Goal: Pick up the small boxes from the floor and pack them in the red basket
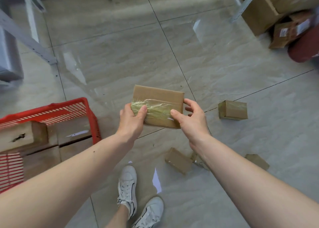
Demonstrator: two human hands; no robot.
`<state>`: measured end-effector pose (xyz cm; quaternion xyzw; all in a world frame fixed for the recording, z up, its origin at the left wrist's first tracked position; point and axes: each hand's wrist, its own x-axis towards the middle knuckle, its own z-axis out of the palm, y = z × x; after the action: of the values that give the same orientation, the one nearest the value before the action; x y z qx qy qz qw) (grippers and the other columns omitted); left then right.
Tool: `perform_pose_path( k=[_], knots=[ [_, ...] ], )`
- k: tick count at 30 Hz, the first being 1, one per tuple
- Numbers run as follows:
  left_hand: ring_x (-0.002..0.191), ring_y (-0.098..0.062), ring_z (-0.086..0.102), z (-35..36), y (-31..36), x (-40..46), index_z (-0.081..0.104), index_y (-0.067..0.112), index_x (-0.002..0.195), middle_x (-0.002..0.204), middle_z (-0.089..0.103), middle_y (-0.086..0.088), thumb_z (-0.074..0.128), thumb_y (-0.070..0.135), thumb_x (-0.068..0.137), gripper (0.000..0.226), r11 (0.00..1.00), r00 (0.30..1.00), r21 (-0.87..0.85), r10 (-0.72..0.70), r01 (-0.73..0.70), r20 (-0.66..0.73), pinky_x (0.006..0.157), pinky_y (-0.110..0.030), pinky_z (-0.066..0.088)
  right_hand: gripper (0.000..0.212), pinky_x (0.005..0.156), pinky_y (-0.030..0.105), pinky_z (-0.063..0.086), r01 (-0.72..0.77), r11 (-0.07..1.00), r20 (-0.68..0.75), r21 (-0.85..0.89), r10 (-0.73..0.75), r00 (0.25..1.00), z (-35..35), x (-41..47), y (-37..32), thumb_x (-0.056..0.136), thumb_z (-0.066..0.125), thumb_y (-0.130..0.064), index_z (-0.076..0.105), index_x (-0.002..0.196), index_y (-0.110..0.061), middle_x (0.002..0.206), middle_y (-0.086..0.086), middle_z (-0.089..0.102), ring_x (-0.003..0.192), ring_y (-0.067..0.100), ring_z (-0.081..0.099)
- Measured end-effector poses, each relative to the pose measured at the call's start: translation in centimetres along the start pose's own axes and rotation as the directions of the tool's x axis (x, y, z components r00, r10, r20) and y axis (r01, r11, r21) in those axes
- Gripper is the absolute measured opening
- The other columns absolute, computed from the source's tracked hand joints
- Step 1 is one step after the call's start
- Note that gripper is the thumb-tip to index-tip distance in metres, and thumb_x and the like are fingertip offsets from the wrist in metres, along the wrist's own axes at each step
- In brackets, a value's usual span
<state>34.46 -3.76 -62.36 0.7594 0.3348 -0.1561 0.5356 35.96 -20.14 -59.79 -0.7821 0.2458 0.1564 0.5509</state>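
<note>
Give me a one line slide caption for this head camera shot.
Both hands, left hand and right hand, hold a taped cardboard box beside the red basket; small boxes remain on the floor.

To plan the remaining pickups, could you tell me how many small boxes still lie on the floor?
3: one right of the right hand, one under the right forearm, one further right. The forearm may hide another.

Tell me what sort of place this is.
Probably a stockroom or parcel-packing area. Grey metal shelving legs stand on the glossy tiled floor, large brown cardboard cartons are stacked in the far corner, and a red plastic basket already holds taped boxes.
</note>
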Motion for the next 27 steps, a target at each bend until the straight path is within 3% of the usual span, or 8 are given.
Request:
perform_pose_path(
  k=[4, 7, 9, 12, 15, 19, 23, 27],
  knots=[
    [0.114, -0.034, 0.056, -6.1, -2.8, -1.3, 0.049, 0.014, 0.126, 0.125, 0.051, -0.009, 0.051, 0.051, 0.091, 0.051, 0.999, 0.997, -0.012, -0.047, 0.046, -0.065, 0.101, -0.051, 0.046, 0.053, 0.087, 0.029, 0.053, 0.023, 1.0, 0.142, -0.011, -0.021, 0.99, 5.2, -3.2, -1.2, 0.084, 0.071, -0.027, 0.053, 0.133, -0.039, 0.126, 0.003, 0.055, 0.107, 0.016, 0.061],
    [0.122, -0.031, 0.05, -10.8, -4.8, -1.2, 0.044, 0.012, 0.135, 0.133, 0.045, -0.009, 0.049, 0.05, 0.093, 0.056, 0.997, 0.99, -0.012, -0.076, 0.075, -0.118, 0.107, -0.046, 0.04, 0.053, 0.07, 0.014, 0.046, 0.03, 0.999, 0.232, -0.029, -0.022, 0.972, 9.5, -5.1, -2.0, 0.088, 0.07, -0.022, 0.051, 0.137, -0.028, 0.123, 0.001, 0.058, 0.096, 0.01, 0.062],
    [0.129, -0.028, 0.046, -14.1, -6.1, -0.9, 0.038, 0.012, 0.143, 0.141, 0.042, -0.008, 0.048, 0.048, 0.095, 0.06, 0.994, 0.985, -0.024, -0.105, 0.103, -0.138, 0.107, -0.039, 0.037, 0.052, 0.069, 0.01, 0.044, 0.017, 0.998, 0.256, -0.055, -0.003, 0.967, 12.5, -6.4, -2.4, 0.087, 0.072, -0.019, 0.051, 0.135, -0.019, 0.122, -0.002, 0.057, 0.095, 0.009, 0.061],
    [0.124, -0.025, 0.05, -18.9, -8.4, -0.1, 0.036, 0.015, 0.142, 0.138, 0.049, -0.005, 0.053, 0.049, 0.092, 0.062, 0.986, 0.976, -0.09, -0.152, 0.14, -0.154, 0.104, -0.039, 0.041, 0.041, 0.083, 0.021, 0.046, -0.006, 0.996, 0.264, -0.09, 0.03, 0.964, 17.4, -8.0, -2.6, 0.083, 0.074, -0.015, 0.056, 0.12, -0.018, 0.114, -0.007, 0.061, 0.108, 0.017, 0.063],
    [0.117, -0.025, 0.056, -23.6, -10.7, 1.2, 0.032, 0.016, 0.141, 0.131, 0.055, -0.004, 0.063, 0.048, 0.087, 0.07, 0.962, 0.961, -0.187, -0.228, 0.197, -0.158, 0.102, -0.042, 0.045, 0.032, 0.072, 0.018, 0.046, -0.03, 0.993, 0.281, -0.112, 0.06, 0.958, 22.9, -9.2, -2.6, 0.083, 0.072, -0.01, 0.056, 0.109, -0.019, 0.102, -0.012, 0.06, 0.105, 0.017, 0.064],
    [0.111, -0.026, 0.06, -28.9, -13.9, 3.4, 0.038, 0.019, 0.127, 0.123, 0.057, -0.005, 0.065, 0.05, 0.084, 0.06, 0.943, 0.941, -0.202, -0.298, 0.264, -0.158, 0.098, -0.042, 0.048, 0.033, 0.063, 0.021, 0.047, -0.067, 0.989, 0.29, -0.131, 0.103, 0.952, 30.0, -10.2, -2.5, 0.087, 0.067, -0.012, 0.053, 0.115, -0.023, 0.111, -0.003, 0.06, 0.089, 0.011, 0.064],
    [0.108, -0.024, 0.059, -31.9, -17.5, 5.9, 0.041, 0.022, 0.124, 0.12, 0.058, -0.003, 0.057, 0.038, 0.09, 0.041, 0.902, 0.933, -0.292, -0.353, 0.319, -0.068, 0.1, -0.047, 0.048, 0.039, 0.09, 0.05, 0.056, -0.127, 0.98, 0.288, -0.153, 0.167, 0.943, 35.9, -10.4, -0.9, 0.082, 0.064, -0.022, 0.048, 0.114, -0.036, 0.112, 0.006, 0.068, 0.102, 0.029, 0.068],
    [0.113, -0.026, 0.057, -32.6, -21.8, 9.1, 0.046, 0.033, 0.129, 0.131, 0.051, -0.005, 0.056, 0.029, 0.08, 0.05, 0.844, 0.917, -0.397, -0.398, 0.361, -0.012, 0.103, -0.05, 0.046, 0.037, 0.093, 0.05, 0.055, -0.158, 0.968, 0.24, -0.194, 0.203, 0.949, 39.7, -9.3, 1.4, 0.087, 0.063, -0.016, 0.047, 0.115, -0.034, 0.111, 0.001, 0.067, 0.103, 0.023, 0.067]
  ],
)
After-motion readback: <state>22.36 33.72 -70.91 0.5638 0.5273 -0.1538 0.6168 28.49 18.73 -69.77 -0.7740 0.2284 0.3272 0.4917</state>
